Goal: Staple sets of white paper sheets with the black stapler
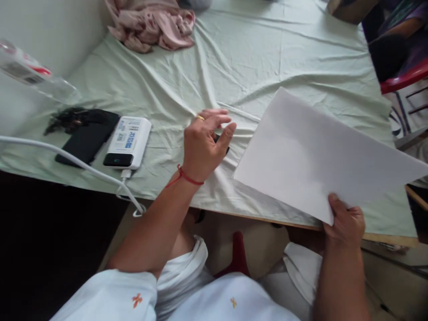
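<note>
1. Head view: the right hand (346, 223) pinches the near edge of a white paper (314, 151), fingers closed on it, thumb on top.
2. The paper spreads over the right part of the cloth-covered counter (254, 62).
3. The left hand (205, 140) is left of the paper, apart from it, fingers half curled; a small dark thing (217, 138) shows by the thumb, but I cannot tell whether it is held.
4. Farther left lies a white power bank (138, 138) with a cable plugged in.

No text can be read with certainty. The white power bank (128, 141) bears blue characters (131, 139), too small and blurred; on its dark display (117, 160) a faint green mark is unclear. The plastic bottle (62, 89) has a label (25, 67), also unreadable.
</note>
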A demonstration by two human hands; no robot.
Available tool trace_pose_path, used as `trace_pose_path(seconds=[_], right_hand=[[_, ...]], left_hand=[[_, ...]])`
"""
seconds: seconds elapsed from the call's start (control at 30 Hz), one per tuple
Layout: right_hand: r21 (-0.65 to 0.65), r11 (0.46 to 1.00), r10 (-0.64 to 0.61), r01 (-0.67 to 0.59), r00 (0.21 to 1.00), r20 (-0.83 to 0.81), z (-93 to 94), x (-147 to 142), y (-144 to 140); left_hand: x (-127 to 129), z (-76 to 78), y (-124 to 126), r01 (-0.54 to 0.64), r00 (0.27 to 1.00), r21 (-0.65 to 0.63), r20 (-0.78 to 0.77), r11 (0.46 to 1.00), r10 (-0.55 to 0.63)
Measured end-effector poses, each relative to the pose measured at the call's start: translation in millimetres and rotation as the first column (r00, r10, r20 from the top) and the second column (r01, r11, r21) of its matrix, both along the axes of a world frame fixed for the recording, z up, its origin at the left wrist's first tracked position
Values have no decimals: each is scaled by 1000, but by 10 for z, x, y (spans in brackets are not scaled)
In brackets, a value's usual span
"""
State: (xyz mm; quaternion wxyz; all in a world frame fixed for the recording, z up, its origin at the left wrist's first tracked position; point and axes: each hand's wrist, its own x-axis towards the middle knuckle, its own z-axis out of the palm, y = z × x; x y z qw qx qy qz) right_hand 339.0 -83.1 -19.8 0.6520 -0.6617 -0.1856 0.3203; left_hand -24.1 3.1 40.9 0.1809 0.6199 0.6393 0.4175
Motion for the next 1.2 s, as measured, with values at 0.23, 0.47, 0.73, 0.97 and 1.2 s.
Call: trace_pose_path(seconds=[0.23, 0.47, 0.73, 0.97, 1.2], right_hand=[[26, 999, -23, 23, 1000, 16, -26, 63, -9], [84, 996, -3, -5, 995, 98, -76, -4, 14], [96, 994, -64, 51, 988, 138, -73, -2, 17], [160, 983, -113, 95, 988, 108, -78, 40, 56], [169, 980, -127, 105, 984, 122, -80, 48, 67]], left_hand=[[370, -128, -111, 518, 638, -155, 725, 841, -260], [435, -248, -8, 434, 746, -302, 649, 849, -150], [421, -309, -10, 525, 702, -373, 698, 765, -141], [440, -244, 3, 680, 528, -311, 836, 664, -150], [428, -268, -17, 611, 646, -436, 757, 660, -99]])
